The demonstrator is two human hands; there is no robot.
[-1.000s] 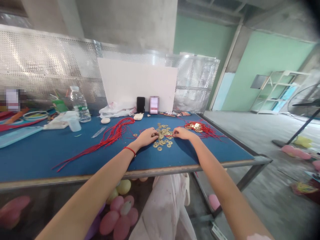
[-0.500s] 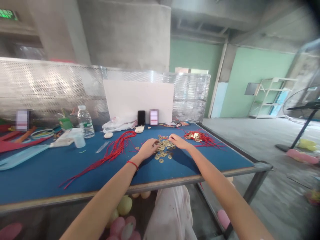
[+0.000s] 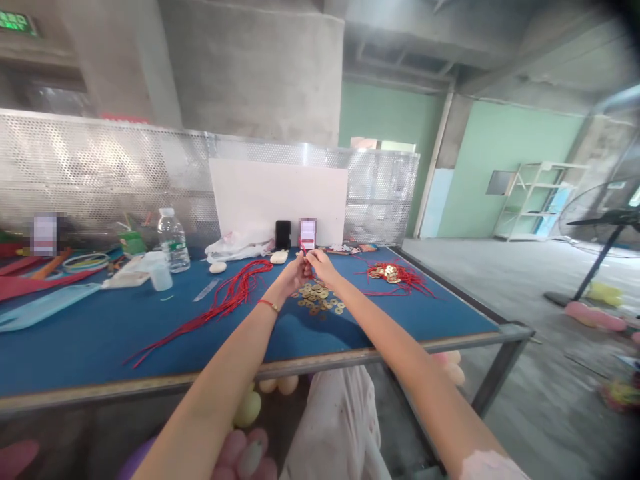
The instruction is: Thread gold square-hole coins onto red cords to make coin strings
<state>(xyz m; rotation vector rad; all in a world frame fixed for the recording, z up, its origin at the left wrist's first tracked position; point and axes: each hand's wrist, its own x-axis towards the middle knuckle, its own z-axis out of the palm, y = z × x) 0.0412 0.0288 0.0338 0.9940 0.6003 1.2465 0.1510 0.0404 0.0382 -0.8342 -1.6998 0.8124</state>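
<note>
My left hand (image 3: 295, 275) and my right hand (image 3: 323, 265) meet above the table, fingertips pinched together. A short piece of red cord (image 3: 303, 247) sticks up from between them; whether a coin is also in the fingers is hidden. Just below the hands lies a loose pile of brass-coloured coins with holes (image 3: 316, 295). To the left a long bundle of red cords (image 3: 233, 297) stretches toward the near edge. On the right, more coins (image 3: 387, 272) rest on a tangle of red cords (image 3: 413, 279).
A blue-topped table (image 3: 100, 357) carries a water bottle (image 3: 173, 241), a clear cup (image 3: 160, 272), a white plastic bag (image 3: 237, 247) and two upright phones, one black (image 3: 283, 235), one lit (image 3: 307, 230). Behind stands a white board (image 3: 275, 190). Balloons (image 3: 245, 450) lie below; a fan (image 3: 600, 247) stands right.
Both hands have risen off the coin pile and come together, away from me. Red cord now shows at the fingertips. The view has shifted slightly.
</note>
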